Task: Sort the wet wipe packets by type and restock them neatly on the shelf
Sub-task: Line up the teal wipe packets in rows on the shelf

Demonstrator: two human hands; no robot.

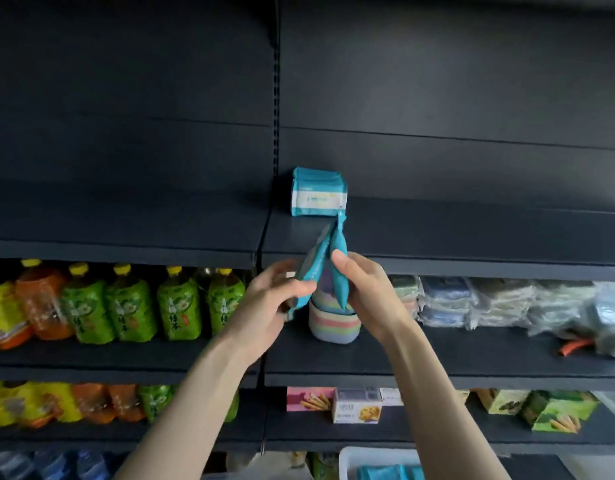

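You're facing dark metal shelving: the upper shelf [437,233] is bare except for a row of teal-and-white wipe packets [318,192] standing on edge by the upright, with green tea bottles [126,303] lower left and snack boxes [356,405] below. Your left hand [271,299] pinches one teal packet [311,268] and your right hand [365,292] pinches another [339,268]. Both slim pouches are edge-on, top ends touching in front of the shelf lip.
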